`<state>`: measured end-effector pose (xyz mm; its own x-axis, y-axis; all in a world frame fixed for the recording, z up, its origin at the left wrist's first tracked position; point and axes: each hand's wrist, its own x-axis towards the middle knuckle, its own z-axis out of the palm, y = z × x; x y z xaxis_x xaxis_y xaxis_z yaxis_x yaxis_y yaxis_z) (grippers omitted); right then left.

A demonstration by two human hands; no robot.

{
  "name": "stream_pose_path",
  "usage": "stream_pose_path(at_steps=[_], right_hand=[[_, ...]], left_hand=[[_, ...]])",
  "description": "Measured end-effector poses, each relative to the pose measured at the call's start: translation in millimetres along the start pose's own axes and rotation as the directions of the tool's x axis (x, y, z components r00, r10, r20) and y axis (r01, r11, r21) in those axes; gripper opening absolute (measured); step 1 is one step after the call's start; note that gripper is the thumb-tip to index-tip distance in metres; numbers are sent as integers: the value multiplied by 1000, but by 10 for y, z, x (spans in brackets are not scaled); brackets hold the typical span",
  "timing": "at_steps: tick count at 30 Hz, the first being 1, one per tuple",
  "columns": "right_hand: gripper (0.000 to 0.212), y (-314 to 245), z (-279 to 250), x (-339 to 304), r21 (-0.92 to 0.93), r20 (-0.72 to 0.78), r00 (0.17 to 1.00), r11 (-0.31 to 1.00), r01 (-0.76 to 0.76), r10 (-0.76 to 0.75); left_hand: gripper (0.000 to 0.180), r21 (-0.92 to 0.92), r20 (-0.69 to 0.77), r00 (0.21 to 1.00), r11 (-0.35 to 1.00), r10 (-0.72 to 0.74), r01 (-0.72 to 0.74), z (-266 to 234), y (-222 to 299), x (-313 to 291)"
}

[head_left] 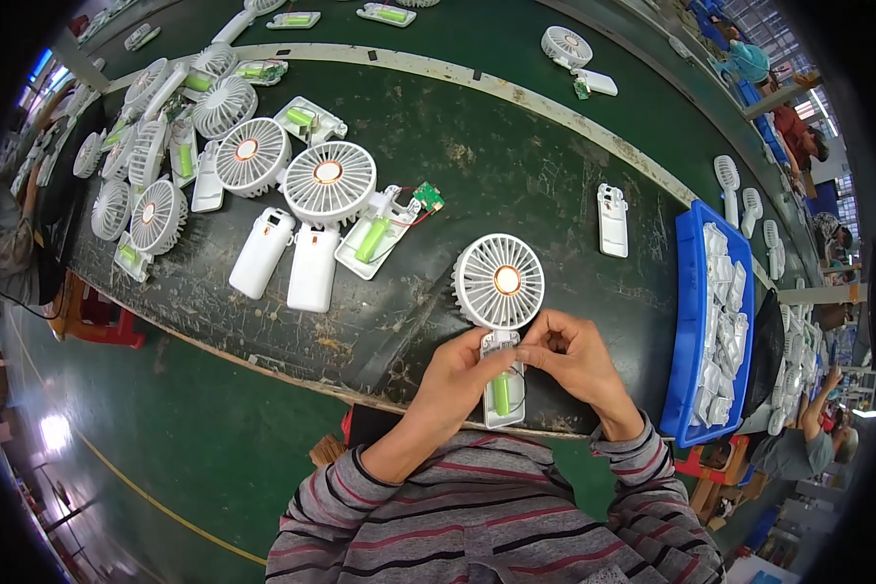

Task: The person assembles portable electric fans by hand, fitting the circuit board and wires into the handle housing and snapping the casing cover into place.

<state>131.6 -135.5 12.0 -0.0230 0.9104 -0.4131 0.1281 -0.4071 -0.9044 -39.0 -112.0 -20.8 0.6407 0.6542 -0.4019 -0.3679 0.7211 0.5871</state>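
A white handheld fan (pixel 497 282) with an orange-ringed hub lies in front of me, its round head pointing away. The handle is uncovered and shows a green battery (pixel 501 394) and thin dark wires. My left hand (pixel 457 375) grips the handle from the left, thumb across its upper part. At the handle's right side, my right hand (pixel 572 355) is closed in a pinch close to the wires. What sits between those fingertips is too small to make out. A loose white handle cover (pixel 612 221) lies to the right, beyond my right hand.
Several fans (pixel 329 183), some with batteries and a green circuit board (pixel 428 198) exposed, crowd the table's left side. A blue bin (pixel 689 321) of white plastic parts stands at the right. Behind runs a green conveyor belt (pixel 477 39) carrying more fans. Other people work at the far right.
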Motion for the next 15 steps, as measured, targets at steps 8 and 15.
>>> stream_pose_path(at_steps=[8, 15], right_hand=[[16, -37, 312, -268, -348, -254, 891, 895, 278, -376], [16, -11, 465, -338, -528, -266, 770, 756, 387, -580]], left_hand=[[19, -116, -165, 986, 993, -12, -7, 173, 48, -30], [24, -143, -191, 978, 984, 82, -111, 204, -11, -59]])
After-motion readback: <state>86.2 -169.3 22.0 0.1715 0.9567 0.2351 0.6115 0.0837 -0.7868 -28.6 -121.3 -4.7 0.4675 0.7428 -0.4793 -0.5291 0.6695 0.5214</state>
